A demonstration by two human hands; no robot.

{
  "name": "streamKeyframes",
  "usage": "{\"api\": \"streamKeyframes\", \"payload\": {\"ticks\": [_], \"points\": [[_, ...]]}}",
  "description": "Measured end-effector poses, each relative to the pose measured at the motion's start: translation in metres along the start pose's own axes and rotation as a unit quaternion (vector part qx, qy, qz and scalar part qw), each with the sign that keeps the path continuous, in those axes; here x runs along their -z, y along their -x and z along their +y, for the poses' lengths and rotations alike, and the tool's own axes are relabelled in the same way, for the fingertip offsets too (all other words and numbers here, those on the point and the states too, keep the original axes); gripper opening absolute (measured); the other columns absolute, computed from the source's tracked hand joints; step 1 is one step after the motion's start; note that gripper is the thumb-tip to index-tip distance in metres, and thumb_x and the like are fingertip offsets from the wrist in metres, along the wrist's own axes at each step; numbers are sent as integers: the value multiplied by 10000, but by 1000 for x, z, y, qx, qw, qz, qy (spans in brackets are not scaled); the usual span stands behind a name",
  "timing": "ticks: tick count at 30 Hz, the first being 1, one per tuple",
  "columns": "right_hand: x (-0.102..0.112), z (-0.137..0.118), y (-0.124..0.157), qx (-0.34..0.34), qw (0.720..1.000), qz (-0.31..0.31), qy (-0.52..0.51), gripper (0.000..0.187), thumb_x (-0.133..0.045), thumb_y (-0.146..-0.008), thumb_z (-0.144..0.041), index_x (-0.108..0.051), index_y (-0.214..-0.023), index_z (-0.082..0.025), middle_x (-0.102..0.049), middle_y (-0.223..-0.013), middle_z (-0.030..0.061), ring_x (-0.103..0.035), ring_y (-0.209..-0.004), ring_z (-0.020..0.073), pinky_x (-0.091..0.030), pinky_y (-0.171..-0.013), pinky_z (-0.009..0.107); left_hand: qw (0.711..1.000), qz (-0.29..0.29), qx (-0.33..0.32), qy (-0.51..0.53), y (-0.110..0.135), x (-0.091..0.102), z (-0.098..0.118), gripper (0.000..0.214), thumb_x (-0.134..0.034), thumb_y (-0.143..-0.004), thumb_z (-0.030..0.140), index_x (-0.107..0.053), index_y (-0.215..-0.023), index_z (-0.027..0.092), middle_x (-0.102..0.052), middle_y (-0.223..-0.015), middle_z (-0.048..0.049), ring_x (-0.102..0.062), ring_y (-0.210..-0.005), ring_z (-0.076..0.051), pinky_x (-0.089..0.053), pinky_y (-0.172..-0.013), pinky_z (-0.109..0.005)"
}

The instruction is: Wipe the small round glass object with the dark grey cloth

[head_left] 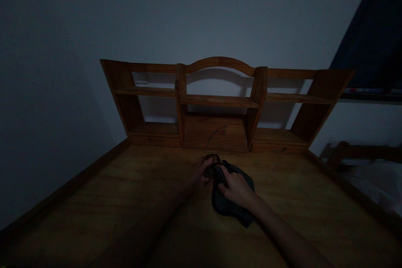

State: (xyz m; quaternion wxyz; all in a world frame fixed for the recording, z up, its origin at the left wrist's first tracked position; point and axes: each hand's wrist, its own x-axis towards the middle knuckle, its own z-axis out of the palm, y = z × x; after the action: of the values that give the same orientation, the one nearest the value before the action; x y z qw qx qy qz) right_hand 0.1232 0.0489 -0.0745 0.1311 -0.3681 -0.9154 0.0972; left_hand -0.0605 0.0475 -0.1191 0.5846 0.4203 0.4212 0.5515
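Note:
A dark cloth (226, 206) lies on the wooden desk (125, 201), near the middle in front of the shelf unit. My right hand (236, 187) rests on top of the cloth with its fingers curled and pressed into the fabric. My left hand (203, 172) is closed around a small dark object (212, 163) at the cloth's far left edge; the dim light hides what that object is. Both forearms reach in from the bottom of the view.
A wooden shelf unit (220, 100) with an arched top stands at the back of the desk against a pale wall. Raised rims run along the desk's left and right sides. A bed with a wooden frame (361, 153) shows at the right.

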Motion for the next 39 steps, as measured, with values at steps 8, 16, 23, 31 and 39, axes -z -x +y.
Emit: {"api": "streamKeyframes", "payload": {"ticks": [8,16,23,31,39], "points": [[-1,2,-1,0,995,0,-96,573,-530,-815,-222,-402,-1372,-200,-697,-974,61,-654,-865,229,-400,-729,274,997,64,-43,20,-3,-3,-1,658,-715,-714,506,-371,-1216,257,-614,-868,0,-578,-500,-105,-402,-380,-183],[0,7,1,44,992,-8,-120,501,-523,-818,-210,-465,-1316,-196,-686,-923,41,-623,-808,206,-398,-725,267,993,96,-67,9,-6,3,-5,627,-774,-669,458,-446,-1164,254,-595,-1117,-62,-649,-846,-193,-525,-543,-236],[-3,11,0,33,998,-10,-60,514,-511,-836,-243,-463,-1347,-210,-684,-841,33,-625,-743,210,-376,-660,273,991,65,-72,88,-4,-3,-2,649,-827,-587,299,-509,-1146,211,-637,-1084,-85,-632,-971,-232,-533,-788,-326],[-1,8,1,21,1000,1,18,660,-490,-855,-245,-291,-1484,-276,-715,-949,40,-667,-852,241,-410,-746,302,984,13,-162,75,-6,2,-4,802,-816,-510,133,-482,-1231,237,-633,-1146,-51,-609,-1038,-218,-475,-907,-330],[2,9,1,15,1000,9,25,643,-483,-863,-225,-311,-1478,-305,-718,-1042,38,-683,-854,231,-424,-754,302,985,26,-167,38,-7,1,-5,810,-818,-473,119,-518,-1219,219,-609,-1195,-74,-577,-1105,-264,-467,-910,-354]]}}
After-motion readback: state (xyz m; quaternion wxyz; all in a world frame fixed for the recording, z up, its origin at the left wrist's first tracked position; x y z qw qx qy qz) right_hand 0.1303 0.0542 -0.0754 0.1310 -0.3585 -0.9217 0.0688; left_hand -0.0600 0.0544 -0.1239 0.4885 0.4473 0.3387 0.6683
